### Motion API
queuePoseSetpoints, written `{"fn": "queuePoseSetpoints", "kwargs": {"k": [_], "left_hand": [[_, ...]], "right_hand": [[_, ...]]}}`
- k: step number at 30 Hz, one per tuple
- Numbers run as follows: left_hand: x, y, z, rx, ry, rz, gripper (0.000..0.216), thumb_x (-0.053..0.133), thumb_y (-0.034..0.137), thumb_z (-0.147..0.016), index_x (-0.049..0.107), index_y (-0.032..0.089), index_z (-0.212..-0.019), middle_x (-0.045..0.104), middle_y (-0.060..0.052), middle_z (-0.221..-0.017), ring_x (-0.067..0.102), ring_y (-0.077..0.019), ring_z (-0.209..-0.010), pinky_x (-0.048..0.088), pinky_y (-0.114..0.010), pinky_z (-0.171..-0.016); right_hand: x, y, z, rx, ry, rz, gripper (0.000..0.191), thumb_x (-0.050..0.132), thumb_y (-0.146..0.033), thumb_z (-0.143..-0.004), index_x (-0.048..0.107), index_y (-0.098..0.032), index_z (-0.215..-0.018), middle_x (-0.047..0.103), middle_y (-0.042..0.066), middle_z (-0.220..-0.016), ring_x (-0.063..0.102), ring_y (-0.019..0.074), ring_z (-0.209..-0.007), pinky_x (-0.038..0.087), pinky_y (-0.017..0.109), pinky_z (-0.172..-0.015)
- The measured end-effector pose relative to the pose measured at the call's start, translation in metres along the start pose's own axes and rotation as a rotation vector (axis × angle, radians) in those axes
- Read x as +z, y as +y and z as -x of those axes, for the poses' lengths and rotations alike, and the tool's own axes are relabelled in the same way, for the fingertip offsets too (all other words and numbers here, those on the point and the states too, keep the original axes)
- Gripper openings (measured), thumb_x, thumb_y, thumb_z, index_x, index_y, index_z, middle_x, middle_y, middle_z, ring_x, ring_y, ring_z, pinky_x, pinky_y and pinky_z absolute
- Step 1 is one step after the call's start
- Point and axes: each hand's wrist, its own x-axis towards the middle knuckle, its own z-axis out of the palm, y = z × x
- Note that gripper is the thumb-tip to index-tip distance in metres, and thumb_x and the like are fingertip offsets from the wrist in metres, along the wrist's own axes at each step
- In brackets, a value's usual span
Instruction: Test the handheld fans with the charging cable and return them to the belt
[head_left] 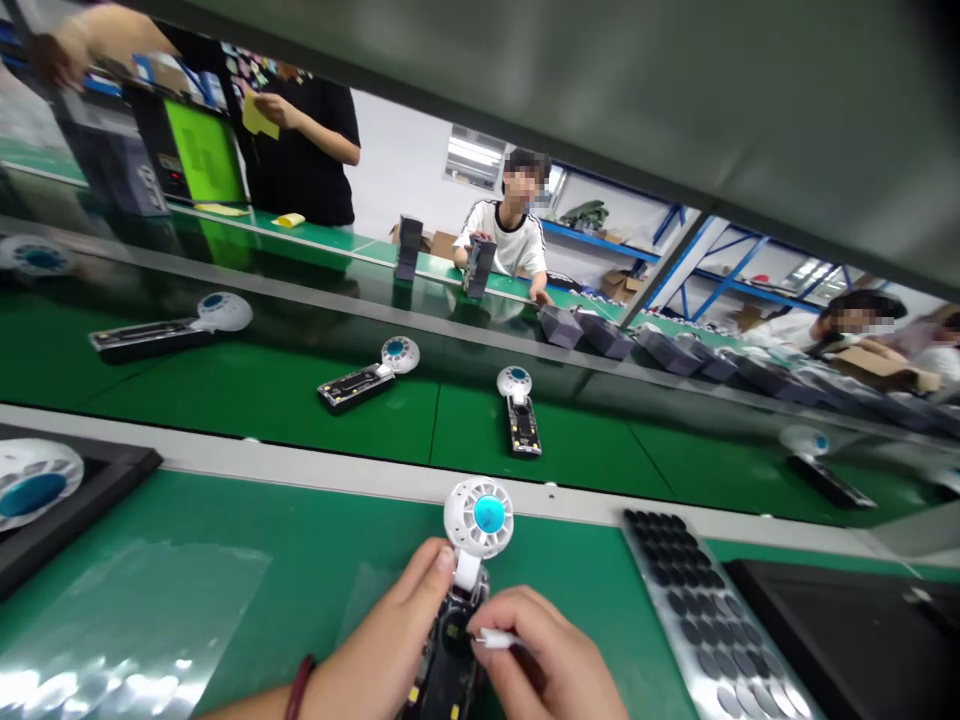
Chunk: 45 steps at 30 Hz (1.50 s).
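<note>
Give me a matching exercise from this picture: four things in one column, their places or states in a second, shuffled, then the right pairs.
Things:
1. left hand
2. right hand
3. sheet of dark round pads
4. yellow paper

Places or states:
A. lies on the green bench to the right
B. grips the open fan by its neck
C. held by a person beyond the belt
D. pinches a small white part

Pairs: 1-B, 2-D, 3-A, 4-C

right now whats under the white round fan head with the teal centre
Under the white round fan head with the teal centre sits its black open handle, gripped by the left hand; the handle's lower end is covered.
</note>
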Motion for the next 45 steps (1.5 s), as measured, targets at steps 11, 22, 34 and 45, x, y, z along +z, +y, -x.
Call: {"fn": "queuePoseSetpoints", "kwargs": {"k": [11, 22, 34, 45], "left_hand": [[0.002, 0.003, 0.002, 0.026, -0.011, -0.078, 0.024, 0.032, 0.04, -0.085, 0.048, 0.023, -0.091, 0.053, 0.003, -0.084, 0.044, -0.0147, -0.087, 0.032, -0.027, -0.084], [0.001, 0.001, 0.002, 0.036, -0.016, -0.085, 0.027, 0.032, 0.04, -0.086, 0.048, 0.023, -0.098, 0.055, 0.002, -0.093, 0.043, -0.0153, -0.088, 0.032, -0.027, -0.084], [0.003, 0.004, 0.004, 0.021, 0.016, -0.038, 0.025, 0.034, 0.041, -0.085, 0.049, 0.022, -0.092, 0.053, 0.002, -0.088, 0.044, -0.0152, -0.089, 0.031, -0.027, -0.086], [0.001, 0.007, 0.006, -0.024, -0.046, 0.119, 0.02, 0.041, 0.037, -0.082, 0.049, 0.021, -0.09, 0.053, 0.001, -0.086, 0.048, -0.0146, -0.084, 0.034, -0.028, -0.081]], "right_hand": [[0.003, -0.01, 0.0, -0.028, -0.075, 0.173, 0.019, 0.037, -0.007, -0.08, 0.05, -0.02, -0.083, 0.055, 0.003, -0.082, 0.053, 0.0146, -0.077, 0.043, 0.022, -0.066], [0.01, -0.01, 0.001, -0.086, -0.01, 0.261, 0.017, 0.04, -0.007, -0.079, 0.049, -0.021, -0.08, 0.056, 0.002, -0.079, 0.053, 0.0155, -0.072, 0.045, 0.024, -0.061], [0.019, -0.01, 0.005, -0.153, 0.187, 0.245, 0.02, 0.04, -0.005, -0.075, 0.051, -0.021, -0.081, 0.054, 0.002, -0.074, 0.05, 0.0154, -0.068, 0.042, 0.025, -0.056], [0.02, -0.003, 0.002, -0.011, 0.36, 0.145, 0.01, 0.051, -0.015, -0.074, 0.05, -0.023, -0.08, 0.052, 0.001, -0.077, 0.051, 0.0139, -0.063, 0.044, 0.022, -0.055]]}}
